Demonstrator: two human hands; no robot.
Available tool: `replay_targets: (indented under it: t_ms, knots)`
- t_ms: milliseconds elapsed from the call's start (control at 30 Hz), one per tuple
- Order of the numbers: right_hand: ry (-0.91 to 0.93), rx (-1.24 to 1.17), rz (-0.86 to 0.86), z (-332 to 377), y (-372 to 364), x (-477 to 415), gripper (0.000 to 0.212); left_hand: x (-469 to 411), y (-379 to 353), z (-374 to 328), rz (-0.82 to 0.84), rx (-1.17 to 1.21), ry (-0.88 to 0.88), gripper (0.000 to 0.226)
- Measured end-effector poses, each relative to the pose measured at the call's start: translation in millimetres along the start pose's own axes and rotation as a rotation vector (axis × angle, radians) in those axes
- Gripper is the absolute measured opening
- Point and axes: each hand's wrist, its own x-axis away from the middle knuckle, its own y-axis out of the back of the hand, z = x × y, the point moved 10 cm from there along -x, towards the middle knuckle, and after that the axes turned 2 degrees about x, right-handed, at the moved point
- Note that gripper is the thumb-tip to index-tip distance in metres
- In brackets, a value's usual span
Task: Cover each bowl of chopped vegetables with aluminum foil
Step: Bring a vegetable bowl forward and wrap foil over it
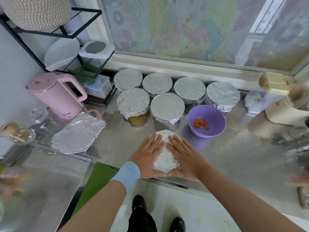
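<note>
1. The left hand (147,154) and right hand (184,158) lie flat with fingers straight and close together. They press on either side of a foil-wrapped bowl (164,156), and neither hand curls round it.
2. That bowl sits near the front edge of the shiny, finely patterned metal counter (234,156). Its crinkled foil is domed and tucked down round the sides.
3. A pale blue wristband (127,173) circles the left wrist.
4. Behind, six covered bowls (167,105) stand close together in two rows. Each has a taut, round, wrinkled silver top and a gathered foil skirt.
5. Right of the nearer row, a smooth purple bowl (215,118) stands uncovered, holding a few small orange cubes (200,124).
6. At the left, a crumpled, roughly rectangular foil sheet (78,133) lies on the counter, just in front of a glossy pink kettle (56,94).
</note>
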Motion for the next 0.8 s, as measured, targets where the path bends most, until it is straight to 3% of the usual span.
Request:
replay_targets:
  t_ms: [267,333,400,500,600,700,800]
  knots:
    - [-0.083,-0.07,-0.056,-10.2,4.4,17.1,0.088,10.5,-7.6,-0.1,-0.02,0.149,0.272,0.116]
    - [-0.195,-0.238,-0.078,-18.1,8.0,21.5,0.088,12.9,-0.6,2.6,-0.051,0.221,0.325,0.103]
    - [-0.425,-0.521,-0.145,-30.4,10.1,25.9,0.082,12.5,16.7,15.1,-0.146,0.297,0.367,0.078]
    - [-0.752,-0.817,-0.327,-38.4,5.7,31.6,0.055,7.7,26.5,43.4,-0.279,0.546,0.496,0.057]
    - [-0.807,-1.035,-0.326,-25.2,-14.9,19.8,0.045,9.1,7.7,51.0,-0.289,0.896,0.633,0.056]
    - [-0.907,-1.103,-0.28,-31.0,-30.3,14.6,0.041,20.8,1.8,42.9,-0.337,0.946,0.684,0.054]
    - [-0.869,-1.141,-0.24,-36.8,-29.8,4.8,0.037,32.7,-1.8,40.5,-0.361,0.99,0.728,0.054]
